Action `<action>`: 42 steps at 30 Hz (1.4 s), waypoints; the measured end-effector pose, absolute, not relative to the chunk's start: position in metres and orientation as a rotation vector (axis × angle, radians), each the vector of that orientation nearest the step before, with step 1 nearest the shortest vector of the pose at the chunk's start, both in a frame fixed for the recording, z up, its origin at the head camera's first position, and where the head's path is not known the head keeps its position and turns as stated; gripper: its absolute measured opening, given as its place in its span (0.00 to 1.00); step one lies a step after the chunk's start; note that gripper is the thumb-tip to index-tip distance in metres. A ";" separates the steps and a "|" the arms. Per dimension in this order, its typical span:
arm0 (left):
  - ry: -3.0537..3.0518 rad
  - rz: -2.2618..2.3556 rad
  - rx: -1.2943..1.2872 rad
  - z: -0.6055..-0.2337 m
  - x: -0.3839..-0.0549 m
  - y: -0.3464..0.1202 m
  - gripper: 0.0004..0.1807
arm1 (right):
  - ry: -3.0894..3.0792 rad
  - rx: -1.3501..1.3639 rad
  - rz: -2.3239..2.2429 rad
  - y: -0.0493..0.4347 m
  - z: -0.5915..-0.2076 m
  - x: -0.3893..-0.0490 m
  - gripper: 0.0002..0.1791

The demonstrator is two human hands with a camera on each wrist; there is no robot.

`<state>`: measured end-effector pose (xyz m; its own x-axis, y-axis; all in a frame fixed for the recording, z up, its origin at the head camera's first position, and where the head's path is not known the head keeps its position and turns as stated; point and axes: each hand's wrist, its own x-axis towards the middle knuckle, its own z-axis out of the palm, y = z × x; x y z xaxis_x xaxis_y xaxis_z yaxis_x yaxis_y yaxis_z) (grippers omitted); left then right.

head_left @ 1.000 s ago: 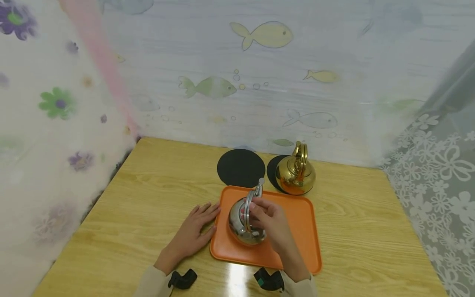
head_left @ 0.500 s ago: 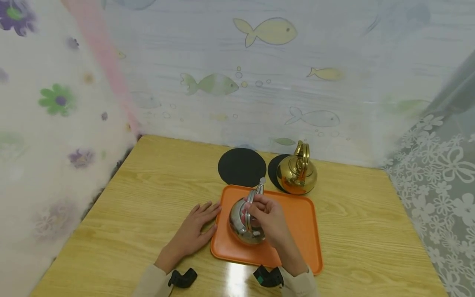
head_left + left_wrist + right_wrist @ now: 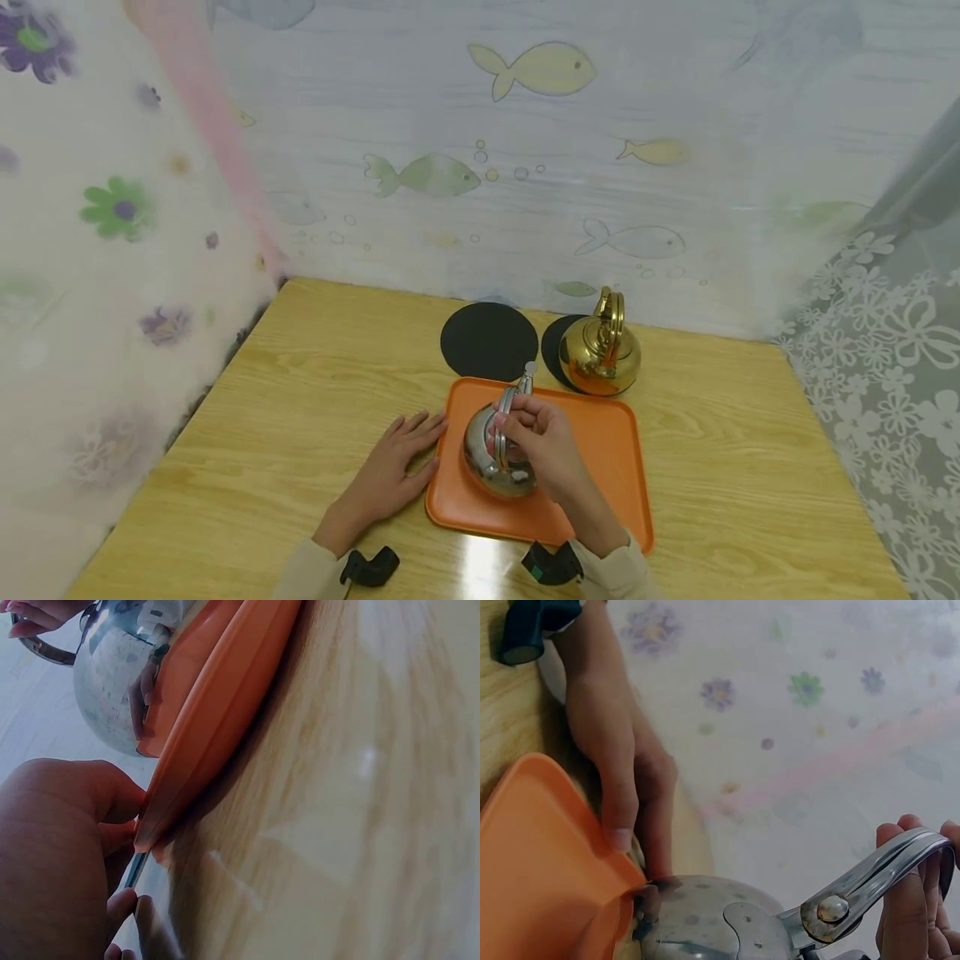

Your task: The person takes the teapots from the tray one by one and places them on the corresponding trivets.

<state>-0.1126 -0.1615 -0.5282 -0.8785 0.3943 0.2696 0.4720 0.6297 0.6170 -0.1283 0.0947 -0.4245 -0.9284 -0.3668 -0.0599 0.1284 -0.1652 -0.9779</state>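
Observation:
A silver kettle [image 3: 482, 462] stands on the left half of an orange tray [image 3: 600, 467], its spout toward the far side. My right hand [image 3: 553, 446] grips the kettle's arched handle [image 3: 885, 881], thumb on the near side and fingers curled round it. In the right wrist view the handle stands raised above the shiny body. Beside the tray, my left hand [image 3: 390, 468] lies with fingers extended, their tips touching its left rim. In the left wrist view the thumb and a finger meet the rim; the fingers are partly hidden behind it.
Behind the tray, a black round mat [image 3: 489, 342] lies on the wooden table [image 3: 322, 358]. A gold kettle [image 3: 592, 358] stands partly on another black mat [image 3: 552, 342] at the back right. Patterned curtains [image 3: 420, 242] border the table's back and sides.

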 end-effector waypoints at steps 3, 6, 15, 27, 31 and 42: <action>-2.748 -1.095 -0.722 -0.530 -0.112 -0.161 0.29 | 1.779 -0.300 -2.157 0.096 -0.426 -0.129 0.19; -2.742 -1.108 -0.716 -0.531 -0.112 -0.161 0.29 | 1.771 -0.323 -2.159 0.097 -0.427 -0.128 0.19; -2.738 -1.113 -0.717 -0.531 -0.114 -0.161 0.29 | 1.746 -0.369 -2.170 0.101 -0.430 -0.130 0.20; -2.716 -1.108 -0.724 -0.534 -0.115 -0.159 0.28 | 1.697 -0.392 -2.183 0.109 -0.433 -0.133 0.22; -2.711 -1.114 -0.724 -0.534 -0.115 -0.159 0.29 | 1.707 -0.418 -2.169 0.112 -0.432 -0.134 0.23; -2.720 -1.106 -0.727 -0.535 -0.116 -0.161 0.29 | 1.709 -0.464 -2.180 0.113 -0.432 -0.134 0.25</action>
<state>-0.1159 -0.1608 -0.5354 -0.8782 0.3880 0.2797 0.4731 0.6186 0.6273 -0.1345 0.1130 -0.4324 -0.8920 -0.4491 0.0508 0.0581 -0.2253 -0.9725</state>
